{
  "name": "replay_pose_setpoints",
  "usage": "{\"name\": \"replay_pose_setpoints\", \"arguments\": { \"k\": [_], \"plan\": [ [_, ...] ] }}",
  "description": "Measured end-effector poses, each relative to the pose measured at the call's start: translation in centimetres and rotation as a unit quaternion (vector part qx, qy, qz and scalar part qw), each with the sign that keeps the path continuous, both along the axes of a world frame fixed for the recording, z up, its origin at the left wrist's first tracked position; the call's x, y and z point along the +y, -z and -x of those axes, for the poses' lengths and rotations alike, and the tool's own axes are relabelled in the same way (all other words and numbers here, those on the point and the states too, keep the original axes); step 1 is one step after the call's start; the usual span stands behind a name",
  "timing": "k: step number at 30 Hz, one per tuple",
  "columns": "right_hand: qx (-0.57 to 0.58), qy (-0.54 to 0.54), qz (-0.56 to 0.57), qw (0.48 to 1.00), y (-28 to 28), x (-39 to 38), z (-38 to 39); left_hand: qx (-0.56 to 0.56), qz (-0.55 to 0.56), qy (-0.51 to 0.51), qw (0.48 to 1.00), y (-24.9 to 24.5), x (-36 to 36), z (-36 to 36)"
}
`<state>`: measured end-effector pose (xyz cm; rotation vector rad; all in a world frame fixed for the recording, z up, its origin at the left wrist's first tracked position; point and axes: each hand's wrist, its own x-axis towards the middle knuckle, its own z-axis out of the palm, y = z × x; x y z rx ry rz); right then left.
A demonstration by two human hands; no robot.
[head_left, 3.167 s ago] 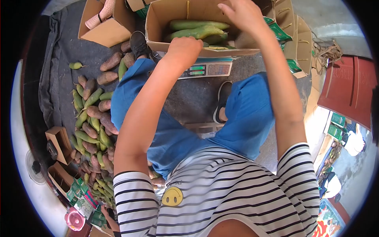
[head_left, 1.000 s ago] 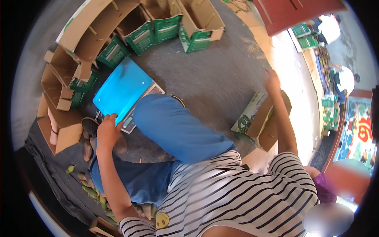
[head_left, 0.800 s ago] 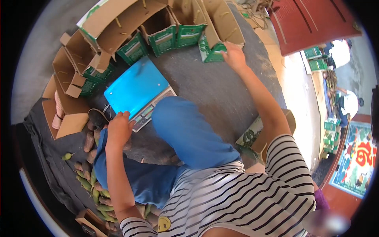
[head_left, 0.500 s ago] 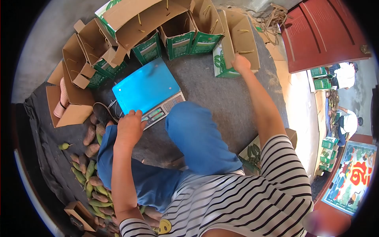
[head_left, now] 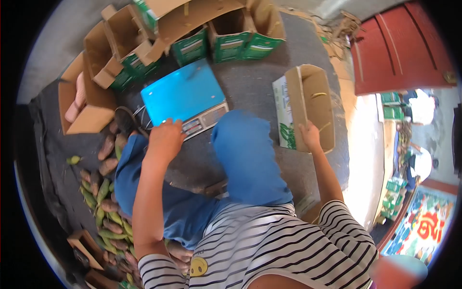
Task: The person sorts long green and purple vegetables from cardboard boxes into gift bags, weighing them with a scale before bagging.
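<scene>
My right hand (head_left: 310,137) grips the near wall of an open cardboard box (head_left: 301,91), brown inside and printed white and green outside. Thin yellowish handle cords show inside this box. At the near left corner of a blue-topped weighing scale (head_left: 180,96), my left hand (head_left: 166,139) rests with its fingers loosely bent and holds nothing that I can see. The scale's display and keypad face me, and its blue plate carries nothing.
Several open green boxes (head_left: 233,45) line the back. A brown carton (head_left: 91,118) with a pink roll (head_left: 77,98) stands left. Long green and reddish-brown radish-like vegetables (head_left: 103,190) lie beside my leg. Far right are people (head_left: 421,164) and a red door (head_left: 402,45).
My right hand has pulled the box nearer, away from the back row and slightly right. My left hand stays by the scale. The view has shifted slightly.
</scene>
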<state>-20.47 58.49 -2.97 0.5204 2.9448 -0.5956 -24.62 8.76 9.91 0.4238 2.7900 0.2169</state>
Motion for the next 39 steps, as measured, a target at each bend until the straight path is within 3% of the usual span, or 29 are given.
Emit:
{"name": "replay_pose_setpoints", "arguments": {
  "k": [3,7,10,13,19,24,27,30,34,39],
  "plan": [
    [0.009,-0.003,-0.009,1.0,-0.7,-0.4,0.0,-0.017,0.01,-0.013,1.0,0.5,-0.2,-0.4],
    [0.053,-0.08,0.159,0.983,-9.5,-2.9,-0.1,-0.011,0.001,-0.009,1.0,1.2,0.7,-0.4],
    [-0.035,-0.154,0.156,0.975,-16.3,-5.7,1.8,-0.013,-0.006,0.011,1.0,2.5,1.8,-0.4],
    [0.008,-0.292,0.087,0.952,-18.5,-9.2,5.4,-0.02,-0.003,0.024,0.999,3.4,2.6,-0.5],
    [0.072,-0.516,0.079,0.85,-17.2,-20.7,14.3,-0.037,0.0,-0.004,0.999,4.2,3.0,-0.2],
    [0.019,-0.606,0.03,0.795,-12.3,-28.7,18.5,-0.066,0.004,-0.019,0.998,2.8,3.8,0.4],
    [-0.04,-0.615,-0.074,0.784,-11.8,-31.4,18.5,-0.085,0.017,-0.035,0.996,1.8,4.4,0.8],
    [-0.017,-0.606,-0.12,0.787,-13.1,-32.7,19.0,-0.12,0.013,-0.013,0.993,1.6,4.6,1.1],
    [0.027,-0.582,-0.038,0.812,-13.5,-34.7,18.2,-0.132,-0.003,-0.005,0.991,1.2,4.3,1.3],
    [-0.022,-0.607,0.008,0.794,-10.7,-35.7,18.3,-0.133,0.01,0.009,0.991,1.5,4.4,1.4]
  ]
}}
